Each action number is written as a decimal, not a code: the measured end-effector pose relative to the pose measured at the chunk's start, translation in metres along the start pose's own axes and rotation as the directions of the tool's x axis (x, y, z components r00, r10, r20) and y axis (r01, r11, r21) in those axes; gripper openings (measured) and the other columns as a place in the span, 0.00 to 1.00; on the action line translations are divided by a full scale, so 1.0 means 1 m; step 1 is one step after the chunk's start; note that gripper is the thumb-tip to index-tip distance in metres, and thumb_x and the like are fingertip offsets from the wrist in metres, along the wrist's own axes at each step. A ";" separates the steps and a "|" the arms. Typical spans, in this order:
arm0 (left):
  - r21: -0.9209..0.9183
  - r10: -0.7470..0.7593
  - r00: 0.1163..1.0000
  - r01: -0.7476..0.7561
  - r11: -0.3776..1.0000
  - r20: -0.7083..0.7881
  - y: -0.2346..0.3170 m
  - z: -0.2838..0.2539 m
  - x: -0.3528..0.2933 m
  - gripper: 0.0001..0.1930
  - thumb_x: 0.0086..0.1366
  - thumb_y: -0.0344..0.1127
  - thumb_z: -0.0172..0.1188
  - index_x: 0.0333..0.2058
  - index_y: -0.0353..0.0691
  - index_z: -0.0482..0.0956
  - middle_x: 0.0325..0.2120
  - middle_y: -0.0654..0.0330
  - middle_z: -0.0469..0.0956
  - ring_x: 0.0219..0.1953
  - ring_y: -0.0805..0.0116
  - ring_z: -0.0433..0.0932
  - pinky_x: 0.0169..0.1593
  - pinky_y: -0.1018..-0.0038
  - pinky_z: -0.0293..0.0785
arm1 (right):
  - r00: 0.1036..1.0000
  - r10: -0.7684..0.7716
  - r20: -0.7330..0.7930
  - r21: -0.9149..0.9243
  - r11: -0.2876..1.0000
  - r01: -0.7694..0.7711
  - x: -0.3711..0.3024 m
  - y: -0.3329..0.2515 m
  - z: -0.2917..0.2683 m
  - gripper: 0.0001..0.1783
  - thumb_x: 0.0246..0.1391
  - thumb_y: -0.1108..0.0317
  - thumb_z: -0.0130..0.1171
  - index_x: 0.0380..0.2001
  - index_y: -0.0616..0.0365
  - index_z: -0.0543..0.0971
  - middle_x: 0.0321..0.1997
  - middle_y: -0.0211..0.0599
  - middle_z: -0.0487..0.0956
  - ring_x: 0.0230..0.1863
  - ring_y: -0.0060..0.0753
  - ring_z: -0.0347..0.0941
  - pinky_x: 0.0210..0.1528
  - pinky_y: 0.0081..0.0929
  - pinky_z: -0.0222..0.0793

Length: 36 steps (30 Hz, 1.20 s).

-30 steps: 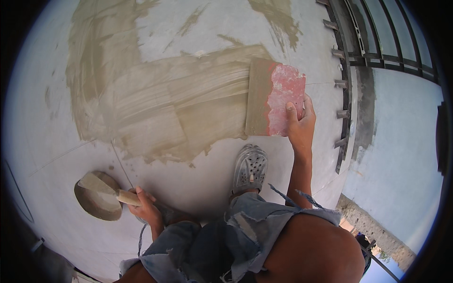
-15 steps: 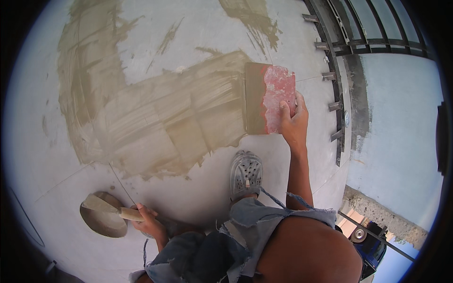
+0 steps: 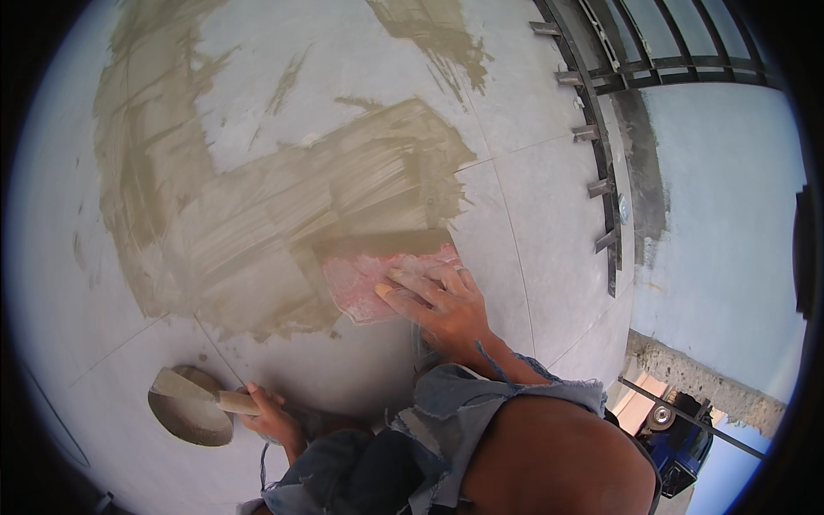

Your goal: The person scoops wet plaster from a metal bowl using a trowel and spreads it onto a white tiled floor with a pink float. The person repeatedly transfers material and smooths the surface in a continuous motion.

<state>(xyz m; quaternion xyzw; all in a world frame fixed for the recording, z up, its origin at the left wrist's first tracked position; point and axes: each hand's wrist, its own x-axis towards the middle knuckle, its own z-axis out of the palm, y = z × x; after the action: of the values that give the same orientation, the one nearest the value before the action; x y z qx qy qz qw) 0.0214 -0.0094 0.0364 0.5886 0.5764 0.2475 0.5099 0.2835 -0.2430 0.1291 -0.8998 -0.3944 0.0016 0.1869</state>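
A: What do we see closest to us?

B: A bare knee (image 3: 558,438) at the lower edge, beside frayed denim shorts (image 3: 455,412). Just beyond, the left hand (image 3: 276,421) has its fingers (image 3: 267,397) clamped on the handle of a wooden-handled trowel (image 3: 215,396).

A: And the blade?

B: We find it pointing left over a round, paste-stained bowl (image 3: 184,427) on the tiled floor (image 3: 532,206). Whether the metal touches the rim, we cannot say for sure from this angle.

A: Where is the other hand?

B: The right hand (image 3: 451,313) holds a red spreader (image 3: 369,275), fingers splayed but firm across its upper face. The tool is at the near side of a broad patch of tan paste (image 3: 257,206), and a band of paste coats its far edge.

A: How does the paste lie?

B: We follow it in streaked, ragged-edged strokes toward the left, then away from us in a wide band. A separate smear (image 3: 433,34) lies farther off, with pale tile between.

A: And in the distance?

B: A dark metal frame (image 3: 609,193) with short stubs borders the tiles at our right, a pale blue surface (image 3: 721,197) beside it. Past a rough concrete edge (image 3: 704,382), we make out a dark blue vehicle (image 3: 678,446).
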 end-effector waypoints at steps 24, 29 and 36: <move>0.012 0.007 1.000 -0.007 1.000 0.006 0.001 0.002 -0.001 0.15 0.78 0.42 0.63 0.40 0.35 0.72 0.25 0.62 0.71 0.22 0.74 0.69 0.26 0.76 0.64 | 0.995 0.089 -0.039 -0.059 0.994 -0.091 0.012 0.000 0.037 0.34 0.44 0.78 0.65 0.59 0.46 0.86 0.66 0.26 0.81 0.54 0.42 0.73 0.55 0.45 0.67; 0.030 0.021 1.000 -0.021 0.999 -0.010 0.003 0.002 0.000 0.15 0.77 0.42 0.62 0.40 0.35 0.71 0.24 0.62 0.70 0.21 0.73 0.69 0.26 0.75 0.64 | 0.978 0.165 -0.128 -0.099 0.979 -0.178 0.021 0.016 0.048 0.34 0.44 0.80 0.64 0.58 0.45 0.87 0.63 0.22 0.83 0.52 0.39 0.74 0.50 0.39 0.65; 0.017 -0.001 1.000 0.001 1.000 -0.019 0.006 0.004 0.000 0.16 0.77 0.42 0.62 0.39 0.35 0.71 0.24 0.62 0.70 0.22 0.74 0.69 0.26 0.75 0.65 | 0.963 0.211 -0.168 -0.187 0.952 -0.242 0.020 0.048 0.029 0.35 0.44 0.81 0.64 0.59 0.42 0.87 0.64 0.21 0.83 0.52 0.37 0.74 0.51 0.37 0.64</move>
<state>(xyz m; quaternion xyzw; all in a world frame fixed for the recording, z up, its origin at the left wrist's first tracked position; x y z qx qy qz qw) 0.0277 -0.0101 0.0401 0.5902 0.5836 0.2482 0.4994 0.3269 -0.2492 0.0889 -0.9513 -0.2717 -0.0838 0.1196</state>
